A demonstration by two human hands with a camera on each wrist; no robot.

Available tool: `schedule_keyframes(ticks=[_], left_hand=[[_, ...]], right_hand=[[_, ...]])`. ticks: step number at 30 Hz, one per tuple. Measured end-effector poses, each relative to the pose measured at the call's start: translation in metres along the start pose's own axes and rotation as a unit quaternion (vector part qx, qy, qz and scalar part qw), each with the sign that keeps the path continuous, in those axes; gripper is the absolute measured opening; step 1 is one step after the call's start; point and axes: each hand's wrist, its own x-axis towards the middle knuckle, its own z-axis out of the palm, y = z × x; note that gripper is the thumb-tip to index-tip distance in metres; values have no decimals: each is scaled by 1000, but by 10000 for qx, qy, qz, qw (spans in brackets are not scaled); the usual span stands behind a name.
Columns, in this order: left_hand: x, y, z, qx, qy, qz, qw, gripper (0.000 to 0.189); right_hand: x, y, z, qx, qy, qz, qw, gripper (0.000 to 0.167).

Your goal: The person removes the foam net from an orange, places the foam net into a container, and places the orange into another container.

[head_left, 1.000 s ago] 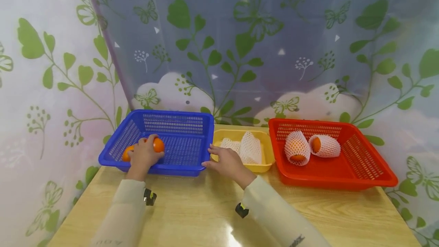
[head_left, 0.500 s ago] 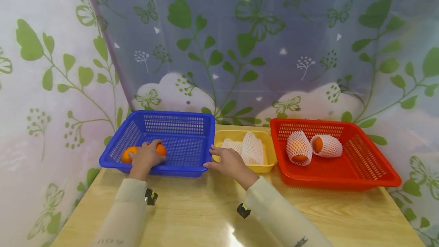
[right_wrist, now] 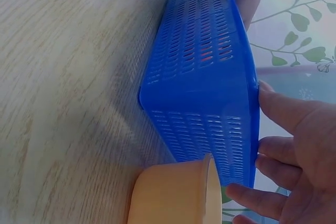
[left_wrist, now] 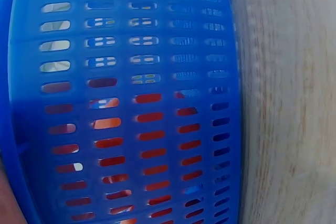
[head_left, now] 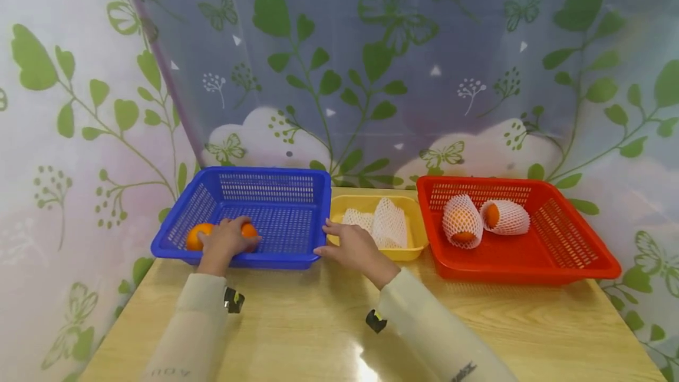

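My left hand (head_left: 225, 243) reaches over the front rim of the blue basket (head_left: 265, 171), fingers curled round an orange (head_left: 249, 231) and partly hiding it. A second orange (head_left: 197, 237) lies on the basket floor to the left, by the thumb. In the left wrist view, orange patches show through the slots of the basket wall (left_wrist: 126, 40). My right hand (head_left: 355, 249) touches the basket's front right corner. Its fingertips rest along the rim in the right wrist view, with the fingers (right_wrist: 278, 150) loosely spread.
A yellow tray (head_left: 342, 199) holding white foam net sleeves (head_left: 389, 223) sits right of the blue basket. Beyond it stands a red basket (head_left: 477, 181) with two oranges in foam nets (head_left: 462, 221). All stand on a wooden table (head_left: 307, 323) before a patterned curtain.
The left hand has lowered slightly with its orange, exposing more of the other orange at left. The right hand stays at the basket corner. The head view has tilted a little.
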Motion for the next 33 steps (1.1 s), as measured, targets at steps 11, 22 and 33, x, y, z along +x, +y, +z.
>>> schedule_keyframes(ticks=[11,22,33], left_hand=[[-3,-4,3,-112,181,-9,9998,62],[0,-2,2,-205,472,-16,9987,60],[1,0,-2,-987,1061,229,9892,48]], right_hand=[[-2,-4,3,41,-95,47,9999,61],[-1,-4,-3,-33,-89,88,9999,62],[0,-3,-6,-137,-97,38,9999,61]])
